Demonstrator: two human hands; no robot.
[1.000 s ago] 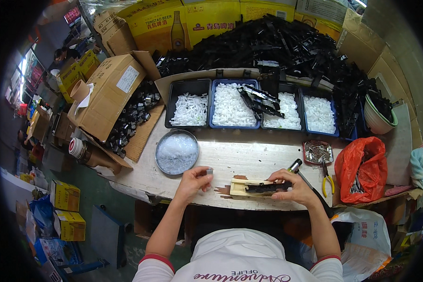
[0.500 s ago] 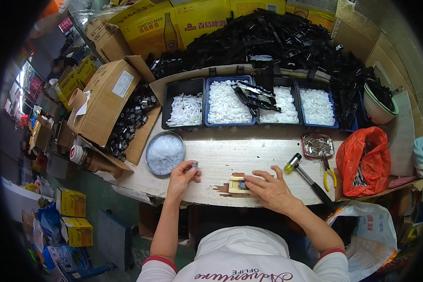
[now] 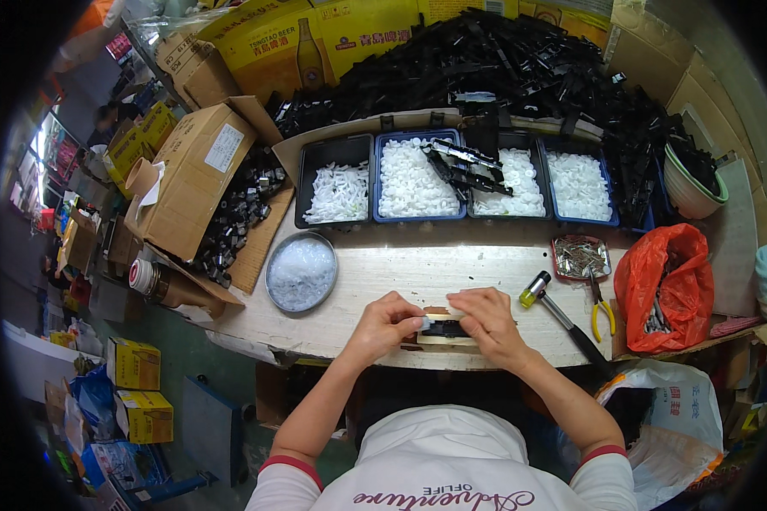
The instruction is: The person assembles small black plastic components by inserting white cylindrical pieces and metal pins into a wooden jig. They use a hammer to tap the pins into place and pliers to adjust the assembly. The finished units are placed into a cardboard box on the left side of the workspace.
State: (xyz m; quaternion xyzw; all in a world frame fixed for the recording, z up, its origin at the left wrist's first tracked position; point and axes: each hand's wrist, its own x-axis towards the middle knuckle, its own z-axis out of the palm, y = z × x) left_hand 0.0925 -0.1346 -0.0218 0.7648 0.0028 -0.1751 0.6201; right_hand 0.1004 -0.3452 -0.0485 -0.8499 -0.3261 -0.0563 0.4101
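Observation:
Near the table's front edge lies a small cream-coloured block (image 3: 448, 340) with a slim black part (image 3: 446, 328) in its channel. My left hand (image 3: 385, 325) is closed in a pinch on a small grey piece (image 3: 425, 323) at the left end of the black part. My right hand (image 3: 493, 330) rests at the block's other end, thumb against the black part, its fingers bent over the far side. My fingers partly hide both ends of the block.
A round tray (image 3: 302, 272) of clear small pieces stands left. To the right lie a hammer (image 3: 562, 325), yellow-handled pliers (image 3: 603, 317), a pin box (image 3: 580, 256) and a red bag (image 3: 663, 289). Behind are bins of white parts (image 3: 418, 180) and heaped black parts (image 3: 486, 72).
My left hand has moved right, bringing its small grey piece to the block. A black part now shows in the block's channel. My right hand has shifted slightly, its fingers more bent.

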